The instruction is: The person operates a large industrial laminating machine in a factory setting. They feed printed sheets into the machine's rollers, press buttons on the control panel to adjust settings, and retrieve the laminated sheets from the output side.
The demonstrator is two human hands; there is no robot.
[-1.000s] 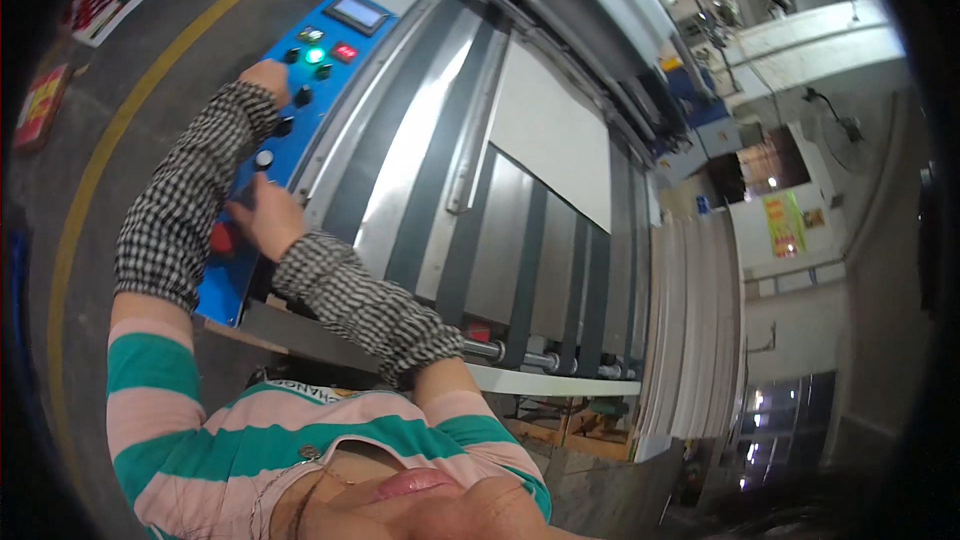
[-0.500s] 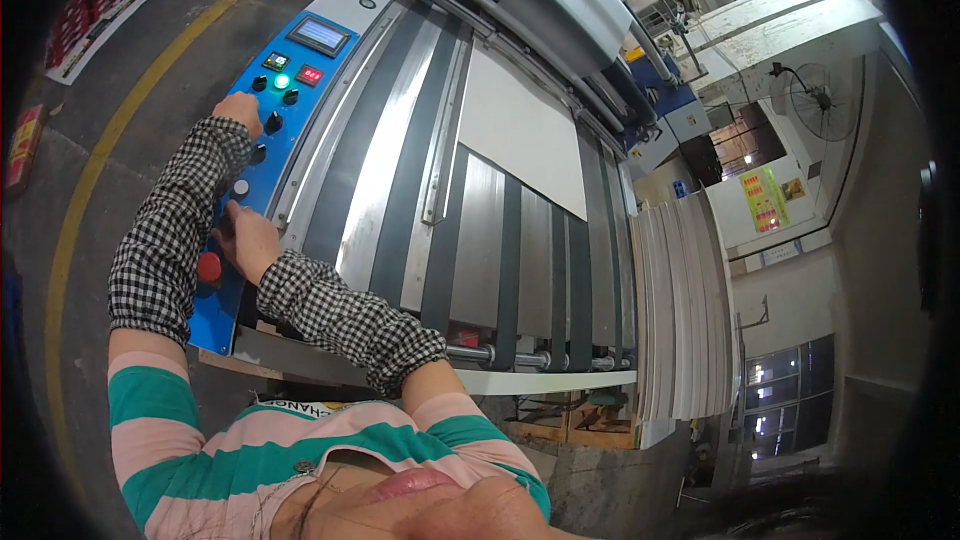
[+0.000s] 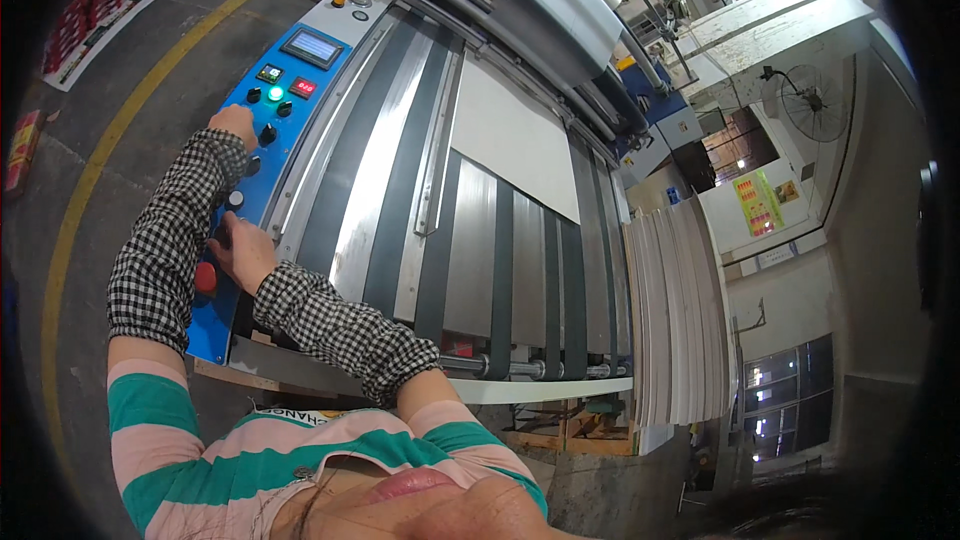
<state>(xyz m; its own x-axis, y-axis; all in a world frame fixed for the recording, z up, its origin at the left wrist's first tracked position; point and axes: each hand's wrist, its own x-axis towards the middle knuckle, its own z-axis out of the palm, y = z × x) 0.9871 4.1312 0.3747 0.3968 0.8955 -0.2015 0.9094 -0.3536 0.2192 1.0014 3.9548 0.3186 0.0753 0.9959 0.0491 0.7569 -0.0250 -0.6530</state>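
Left hand [image 3: 234,126]: one, fingers curled, at the blue control panel [image 3: 211,330]; grip hidden, cannot tell. Black knob [image 3: 267,133]: just right of this hand. Green lamp [image 3: 275,94]: lit, beyond it. Right hand [image 3: 249,254]: one, fingers bent at the same panel; grip likewise unclear. White-topped button [image 3: 236,199]: just beyond it. Red button [image 3: 205,278]: near, to its left. White sheet [image 3: 515,135]: well apart, to its right.

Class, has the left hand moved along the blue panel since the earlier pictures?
No, not noticeably: against the green light, the left hand keeps its place at the blue panel.
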